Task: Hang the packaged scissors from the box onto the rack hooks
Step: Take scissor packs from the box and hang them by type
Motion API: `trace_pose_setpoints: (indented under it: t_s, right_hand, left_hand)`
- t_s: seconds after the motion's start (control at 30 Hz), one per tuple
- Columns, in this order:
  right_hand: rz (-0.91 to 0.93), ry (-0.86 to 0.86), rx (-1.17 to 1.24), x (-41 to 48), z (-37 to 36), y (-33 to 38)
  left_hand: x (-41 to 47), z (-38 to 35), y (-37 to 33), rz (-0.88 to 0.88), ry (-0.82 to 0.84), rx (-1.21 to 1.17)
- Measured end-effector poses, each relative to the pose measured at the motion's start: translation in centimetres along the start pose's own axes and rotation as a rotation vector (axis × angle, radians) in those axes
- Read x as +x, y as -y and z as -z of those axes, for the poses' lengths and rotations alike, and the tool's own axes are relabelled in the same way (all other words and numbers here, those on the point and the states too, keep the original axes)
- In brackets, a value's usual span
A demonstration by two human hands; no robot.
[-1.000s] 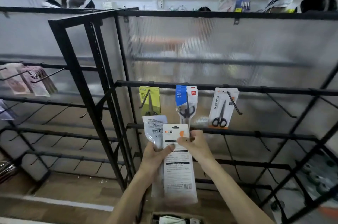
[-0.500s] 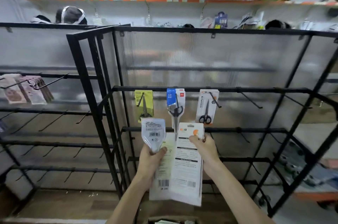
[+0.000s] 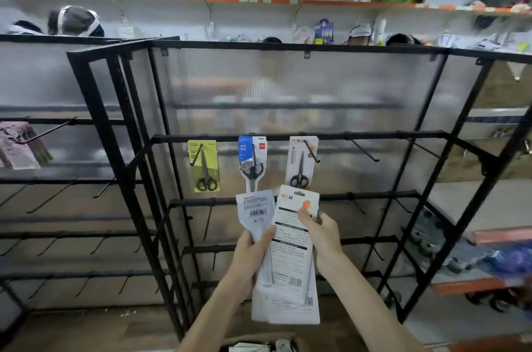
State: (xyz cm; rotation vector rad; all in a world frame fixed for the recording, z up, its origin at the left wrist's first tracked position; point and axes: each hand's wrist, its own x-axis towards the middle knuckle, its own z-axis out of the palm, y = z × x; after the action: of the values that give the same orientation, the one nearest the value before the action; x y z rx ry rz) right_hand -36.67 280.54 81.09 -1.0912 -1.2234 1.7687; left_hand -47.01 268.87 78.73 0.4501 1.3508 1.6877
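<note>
We are holding two packs up just in front of the black rack, below its top rail. Our left hand is gripping the lower part of the small barcode pack, thumb curled over its face. Our right hand is pinching the tall white pack near its top, thumb lying by the orange mark. This pack is overlapping the small one's right edge.

Three packaged scissors are already hanging side by side on the top rail's hooks: a yellow-green pack on the left, a blue-and-white pack in the middle, and a white hung pack on the right. Just right of them a bare hook is sticking out. The box is showing at the near edge, between our forearms.
</note>
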Motion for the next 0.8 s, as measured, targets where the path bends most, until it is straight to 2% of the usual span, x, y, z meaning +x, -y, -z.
trace_pose_setpoints:
  t_s: [0.17,0.3,0.4,0.53,0.6,0.7,0.8]
  right_hand:
    - [0.025,-0.101,-0.073,1.1,2.2,0.0]
    - [-0.03,-0.095,0.083,2.7,3.9,1.3]
    - [-0.065,-0.153,0.178,4.5,5.8,2.8]
    - [-0.002,-0.248,0.178,6.9,9.9,6.3]
    - [0.011,-0.189,0.108,7.5,10.8,7.5]
    - [0.073,-0.039,-0.13,7.2,10.0,7.4]
    - [0.113,0.076,-0.261,7.0,9.1,6.5]
  left_hand:
    - [1.1,-1.3,0.9,0.048,-0.009,0.002]
    - [2.6,-2.7,1.3,0.049,-0.047,-0.002]
    - [3.9,-4.4,1.3,0.011,-0.094,0.04]
    - [5.3,-6.9,1.1,-0.101,-0.154,0.105]
    - [5.9,-8.9,1.2,-0.156,-0.168,0.132]
    - [7.1,-12.3,2.0,-0.214,-0.138,0.233]
    - [8.3,-14.1,3.3,-0.298,-0.197,0.392]
